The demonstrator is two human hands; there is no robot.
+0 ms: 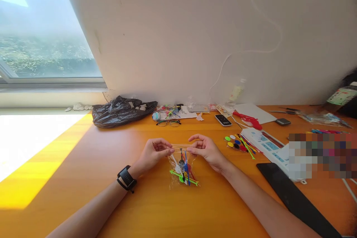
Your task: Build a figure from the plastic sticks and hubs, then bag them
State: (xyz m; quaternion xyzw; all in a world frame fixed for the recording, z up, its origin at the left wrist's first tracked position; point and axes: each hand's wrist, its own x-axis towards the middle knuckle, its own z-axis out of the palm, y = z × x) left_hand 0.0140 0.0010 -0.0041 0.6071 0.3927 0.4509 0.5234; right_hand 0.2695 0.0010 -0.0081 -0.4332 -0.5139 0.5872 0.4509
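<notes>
A small clear plastic bag (173, 182) hangs between my two hands over the table. Inside it are several coloured plastic arrows, among them a lime green arrow (192, 182) and a blue arrow (187, 167), with round discs among them. My left hand (154, 153) pinches the bag's top left corner between thumb and fingers. At the top right corner my right hand (206, 150) grips the bag the same way. The bag's upper edge is stretched between them. A black watch (126, 178) is on my left wrist.
Loose coloured discs (230, 144) and arrows (247, 145) lie right of my right hand, beside a white power strip (264, 147). A black plastic bag (118, 113), glasses (169, 122) and a red toy gun (248, 119) lie toward the wall. A dark flat board (290, 193) lies near my right forearm.
</notes>
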